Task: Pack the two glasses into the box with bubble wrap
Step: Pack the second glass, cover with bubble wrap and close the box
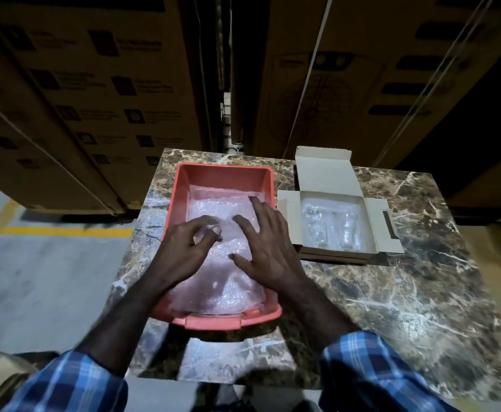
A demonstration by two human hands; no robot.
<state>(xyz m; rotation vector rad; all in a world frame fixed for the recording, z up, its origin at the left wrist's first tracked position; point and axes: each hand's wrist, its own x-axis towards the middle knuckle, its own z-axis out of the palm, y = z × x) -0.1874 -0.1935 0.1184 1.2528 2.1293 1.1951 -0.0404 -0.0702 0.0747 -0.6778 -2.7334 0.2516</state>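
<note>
I am standing in a warehouse: tall stacks of printed cardboard cartons [94, 93] rise right behind my marble-patterned table [392, 292], some bound with white straps, and the bare concrete floor [50, 278] carries yellow painted lines [65, 231].

Marble-look table top [392, 292], brown w/ white veins, fills centre-right. On its left half sits a coral-red plastic tub [225, 173], handle lip at the near end. Behind the table, tall stacks of brown cartons [94, 84] w/ dark printed labels, text too blurred to read. Grey concrete floor [50, 278] at left, yellow painted line [65, 231] across it.
</note>
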